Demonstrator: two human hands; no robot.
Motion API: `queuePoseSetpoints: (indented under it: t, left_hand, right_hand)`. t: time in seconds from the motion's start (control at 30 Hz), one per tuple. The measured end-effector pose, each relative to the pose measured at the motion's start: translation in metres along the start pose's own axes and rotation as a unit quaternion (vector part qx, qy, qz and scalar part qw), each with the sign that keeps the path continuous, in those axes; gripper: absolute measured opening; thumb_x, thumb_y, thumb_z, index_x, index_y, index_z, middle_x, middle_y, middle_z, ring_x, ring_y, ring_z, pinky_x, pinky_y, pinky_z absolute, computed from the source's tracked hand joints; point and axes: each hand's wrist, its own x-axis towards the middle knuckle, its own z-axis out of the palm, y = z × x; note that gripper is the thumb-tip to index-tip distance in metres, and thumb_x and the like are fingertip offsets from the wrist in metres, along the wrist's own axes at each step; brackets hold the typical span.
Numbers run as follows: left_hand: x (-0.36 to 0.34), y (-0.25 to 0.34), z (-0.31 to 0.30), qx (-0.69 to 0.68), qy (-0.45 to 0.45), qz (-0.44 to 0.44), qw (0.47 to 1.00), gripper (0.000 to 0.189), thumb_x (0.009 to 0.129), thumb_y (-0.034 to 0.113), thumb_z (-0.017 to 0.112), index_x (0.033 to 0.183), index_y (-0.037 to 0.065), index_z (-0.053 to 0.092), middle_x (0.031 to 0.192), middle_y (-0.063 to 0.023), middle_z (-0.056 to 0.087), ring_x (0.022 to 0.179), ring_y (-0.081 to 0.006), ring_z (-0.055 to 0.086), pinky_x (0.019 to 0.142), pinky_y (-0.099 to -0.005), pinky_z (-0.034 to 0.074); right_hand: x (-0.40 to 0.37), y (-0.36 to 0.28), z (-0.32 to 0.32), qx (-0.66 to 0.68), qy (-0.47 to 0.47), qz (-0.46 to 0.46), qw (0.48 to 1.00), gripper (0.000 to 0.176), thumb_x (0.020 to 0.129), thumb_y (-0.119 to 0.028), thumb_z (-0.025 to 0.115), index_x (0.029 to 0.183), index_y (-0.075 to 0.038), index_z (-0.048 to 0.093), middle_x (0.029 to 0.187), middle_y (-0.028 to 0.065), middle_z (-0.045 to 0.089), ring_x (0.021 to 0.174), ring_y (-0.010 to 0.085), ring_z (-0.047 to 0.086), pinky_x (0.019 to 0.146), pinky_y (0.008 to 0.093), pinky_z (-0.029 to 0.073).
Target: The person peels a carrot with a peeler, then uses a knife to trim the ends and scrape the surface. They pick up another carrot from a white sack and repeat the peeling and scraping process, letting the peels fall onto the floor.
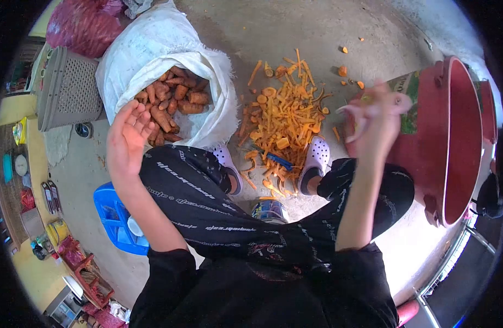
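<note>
My left hand is raised beside the mouth of a white sack, palm turned inward, fingers apart, with nothing in it. Orange-brown roots fill the sack's opening. On the right, my right hand, smeared by motion, grips a pale pink tool that looks like a peeler, in front of a large red tub. Between the sack and the tub, orange peelings and cut pieces lie heaped on the floor around my feet. A blue object rests on the heap's near side.
A blue plastic stool stands at my left, with a grey perforated basket beyond it. A small container sits between my legs. Orange bits are scattered near the tub. Shelves with goods line the far left.
</note>
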Motion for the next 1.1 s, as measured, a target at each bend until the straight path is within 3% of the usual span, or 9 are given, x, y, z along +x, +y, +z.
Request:
queuePoseSetpoints:
  t: [0.1, 0.27, 0.3, 0.4, 0.5, 0.6, 0.8, 0.93, 1.1]
  left_hand:
    - [0.048, -0.009, -0.028, 0.076, -0.022, -0.047, 0.996, 0.021, 0.089, 0.018, 0.053, 0.105, 0.003, 0.057, 0.094, -0.0043, 0.060, 0.084, -0.0143, 0.058, 0.074, -0.0299, 0.047]
    - [0.179, -0.126, -0.082, 0.331, 0.087, -0.087, 0.936, 0.024, 0.087, 0.021, 0.056, 0.102, 0.003, 0.058, 0.086, -0.0061, 0.062, 0.079, -0.0156, 0.061, 0.070, -0.0284, 0.049]
    - [0.225, -0.174, -0.128, 0.536, 0.046, 0.108, 0.836, 0.028, 0.085, 0.025, 0.056, 0.098, 0.000, 0.060, 0.088, -0.0146, 0.065, 0.081, -0.0265, 0.064, 0.073, -0.0352, 0.050]
    - [0.298, -0.219, -0.165, 0.696, -0.005, -0.013, 0.718, 0.046, 0.087, 0.035, 0.053, 0.112, -0.005, 0.057, 0.106, -0.0162, 0.063, 0.094, -0.0276, 0.062, 0.075, -0.0343, 0.047]
    - [0.318, -0.215, -0.139, 0.626, 0.100, -0.063, 0.771, 0.065, 0.083, 0.045, 0.056, 0.111, -0.014, 0.052, 0.108, -0.0280, 0.059, 0.102, -0.0341, 0.060, 0.083, -0.0386, 0.045]
    - [0.291, -0.195, -0.078, 0.852, 0.147, 0.016, 0.502, 0.067, 0.080, 0.041, 0.060, 0.125, -0.005, 0.044, 0.136, -0.0232, 0.037, 0.129, -0.0381, 0.029, 0.100, -0.0515, 0.030]
    - [0.289, -0.207, -0.075, 0.946, -0.037, 0.127, 0.294, 0.059, 0.077, 0.026, 0.061, 0.130, 0.005, 0.044, 0.135, -0.0168, 0.039, 0.130, -0.0391, 0.027, 0.106, -0.0546, 0.021]
    - [0.283, -0.208, -0.081, 0.948, -0.047, 0.180, 0.260, 0.047, 0.085, 0.015, 0.049, 0.131, 0.008, 0.043, 0.130, -0.0130, 0.045, 0.126, -0.0322, 0.036, 0.107, -0.0516, 0.020]
    - [0.284, -0.227, -0.110, 0.916, -0.069, 0.136, 0.371, 0.037, 0.088, 0.014, 0.046, 0.124, 0.007, 0.040, 0.115, -0.0154, 0.052, 0.112, -0.0303, 0.048, 0.095, -0.0431, 0.037]
  right_hand:
    - [-0.002, 0.090, 0.012, -0.169, -0.099, 0.128, 0.972, 0.017, 0.087, -0.016, 0.053, 0.088, -0.010, 0.038, 0.076, 0.0036, 0.048, 0.048, 0.0137, 0.053, 0.035, 0.0268, 0.044]
    - [-0.032, 0.283, -0.030, -0.364, -0.164, 0.259, 0.879, 0.028, 0.086, -0.024, 0.053, 0.100, -0.002, 0.043, 0.075, 0.0080, 0.052, 0.049, 0.0173, 0.053, 0.043, 0.0316, 0.046]
    - [-0.038, 0.327, -0.048, -0.401, -0.168, 0.241, 0.868, 0.030, 0.085, -0.024, 0.054, 0.100, 0.001, 0.046, 0.075, 0.0093, 0.054, 0.050, 0.0185, 0.054, 0.044, 0.0332, 0.046]
    - [-0.038, 0.346, -0.056, -0.489, -0.200, 0.223, 0.819, 0.032, 0.082, -0.023, 0.055, 0.094, 0.006, 0.051, 0.072, 0.0130, 0.056, 0.056, 0.0218, 0.058, 0.050, 0.0357, 0.047]
    - [-0.031, 0.303, -0.036, -0.502, -0.194, 0.265, 0.800, 0.036, 0.078, -0.025, 0.056, 0.093, 0.008, 0.051, 0.081, 0.0237, 0.058, 0.074, 0.0361, 0.059, 0.064, 0.0441, 0.046]
    - [-0.019, 0.307, -0.043, -0.501, -0.158, 0.221, 0.822, 0.038, 0.081, -0.029, 0.057, 0.093, 0.006, 0.051, 0.085, 0.0235, 0.060, 0.079, 0.0369, 0.061, 0.068, 0.0445, 0.047]
    - [-0.005, 0.309, -0.056, -0.103, -0.025, 0.314, 0.944, 0.040, 0.093, -0.041, 0.047, 0.093, -0.001, 0.052, 0.077, 0.0044, 0.057, 0.071, 0.0123, 0.059, 0.060, 0.0302, 0.047]
    - [-0.027, 0.318, -0.076, -0.511, -0.179, 0.243, 0.805, 0.038, 0.086, -0.031, 0.059, 0.108, -0.002, 0.051, 0.092, 0.0107, 0.058, 0.082, 0.0233, 0.058, 0.073, 0.0363, 0.048]
    - [-0.092, 0.328, -0.090, -0.692, -0.340, 0.086, 0.631, 0.033, 0.078, -0.015, 0.056, 0.108, -0.004, 0.049, 0.109, 0.0152, 0.055, 0.100, 0.0324, 0.053, 0.081, 0.0430, 0.044]
